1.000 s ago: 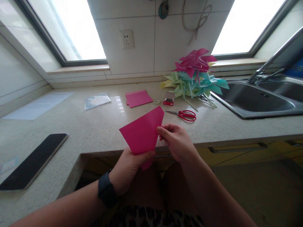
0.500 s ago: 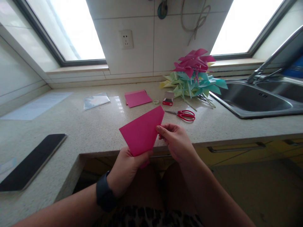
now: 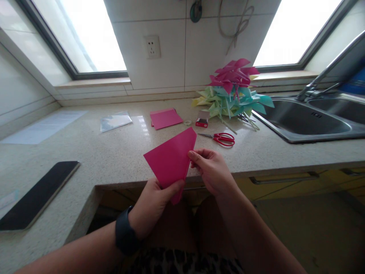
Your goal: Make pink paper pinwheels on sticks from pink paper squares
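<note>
A folded sheet of pink paper (image 3: 171, 158) is held up in front of me, just above the counter's front edge. My left hand (image 3: 152, 203), with a dark watch on its wrist, grips the sheet's lower point between thumb and fingers. My right hand (image 3: 211, 169) pinches the sheet's right edge, about halfway up. The paper's top corner points up and to the right, toward the red scissors (image 3: 224, 139) lying on the counter.
On the speckled counter (image 3: 114, 152) lie more pink sheets (image 3: 165, 118), a clear plastic sleeve (image 3: 115, 121), a small red box (image 3: 202, 120), a tape roll (image 3: 188, 123) and a pile of paper pinwheels (image 3: 234, 93). A black phone (image 3: 40, 194) lies left, a steel sink (image 3: 310, 120) right.
The paper dipped slightly in my left hand and came back up; both hands keep their hold. Nothing else has moved.
</note>
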{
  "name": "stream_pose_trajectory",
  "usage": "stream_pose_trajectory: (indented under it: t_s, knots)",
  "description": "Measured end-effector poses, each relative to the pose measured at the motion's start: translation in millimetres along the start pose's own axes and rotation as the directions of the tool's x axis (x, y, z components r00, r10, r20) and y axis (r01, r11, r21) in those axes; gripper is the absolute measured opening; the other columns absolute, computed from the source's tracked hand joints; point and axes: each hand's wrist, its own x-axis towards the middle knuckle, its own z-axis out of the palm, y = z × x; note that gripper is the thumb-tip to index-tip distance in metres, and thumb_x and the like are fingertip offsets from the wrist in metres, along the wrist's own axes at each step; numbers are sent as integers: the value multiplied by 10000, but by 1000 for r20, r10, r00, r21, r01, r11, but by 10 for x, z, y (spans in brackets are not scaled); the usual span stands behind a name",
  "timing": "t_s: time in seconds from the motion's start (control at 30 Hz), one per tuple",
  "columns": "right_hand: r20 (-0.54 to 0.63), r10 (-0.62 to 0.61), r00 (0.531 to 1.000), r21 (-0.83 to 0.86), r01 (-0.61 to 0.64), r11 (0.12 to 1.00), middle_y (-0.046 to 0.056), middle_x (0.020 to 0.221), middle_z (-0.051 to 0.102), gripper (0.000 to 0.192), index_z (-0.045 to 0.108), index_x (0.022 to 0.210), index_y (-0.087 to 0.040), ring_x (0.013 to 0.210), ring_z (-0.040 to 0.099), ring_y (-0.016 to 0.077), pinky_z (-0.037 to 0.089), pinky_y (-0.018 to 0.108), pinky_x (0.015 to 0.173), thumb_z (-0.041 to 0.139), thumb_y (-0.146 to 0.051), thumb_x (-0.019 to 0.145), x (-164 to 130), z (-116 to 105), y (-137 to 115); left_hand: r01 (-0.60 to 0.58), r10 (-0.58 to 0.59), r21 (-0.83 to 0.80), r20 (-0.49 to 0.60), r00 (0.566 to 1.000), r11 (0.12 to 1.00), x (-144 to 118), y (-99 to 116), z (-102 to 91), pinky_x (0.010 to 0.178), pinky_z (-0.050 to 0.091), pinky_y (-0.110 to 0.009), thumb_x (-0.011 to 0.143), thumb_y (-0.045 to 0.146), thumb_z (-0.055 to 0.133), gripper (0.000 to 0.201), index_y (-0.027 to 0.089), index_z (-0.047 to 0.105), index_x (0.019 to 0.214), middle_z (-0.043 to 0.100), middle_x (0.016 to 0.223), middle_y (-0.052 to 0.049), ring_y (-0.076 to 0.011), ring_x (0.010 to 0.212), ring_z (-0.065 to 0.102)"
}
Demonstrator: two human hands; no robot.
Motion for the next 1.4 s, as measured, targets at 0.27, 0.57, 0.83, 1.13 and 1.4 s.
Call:
stream_pose_trajectory:
  t_s: [0.27,0.57,0.83,1.13,1.4]
  knots:
    - [25,-7,1000,-7,7,1000,5,620,651,305,731,691,-168,572,518,112,388,261,563,901,-409,612,-7,-9,8,102,-91,-177,67,994,979,-1,-25,13,676,477,-264,780,374,828,301,122,731,913,725,822,-67,-149,711,618]
    - [12,-5,1000,-15,5,1000,7,620,661,306,725,676,-173,572,524,111,395,259,564,909,-401,588,-15,-3,2,78,-75,-109,27,997,991,8,-20,0,676,484,-270,753,354,845,316,133,719,941,726,854,-63,-155,723,625]
    - [-3,-15,1000,-33,14,999,-1,600,647,310,717,676,-176,549,508,109,372,260,536,907,-407,596,-6,-4,27,-80,84,106,-32,996,991,-5,33,15,624,432,-266,774,383,800,295,130,681,866,641,736,-15,-129,640,526]
    - [-8,-26,1000,-45,25,999,-2,601,650,308,706,678,-177,556,517,115,387,262,546,901,-404,604,-4,3,34,-98,121,226,-90,989,969,-13,-28,-11,574,403,-261,710,377,841,301,137,681,796,599,666,7,-127,597,491]
    - [-14,-30,999,-46,29,999,3,609,649,305,707,670,-183,552,514,118,391,267,544,908,-404,608,-17,14,25,-94,112,217,-70,991,972,-34,14,-14,563,396,-264,766,382,793,258,143,695,777,629,663,-14,-140,591,515]
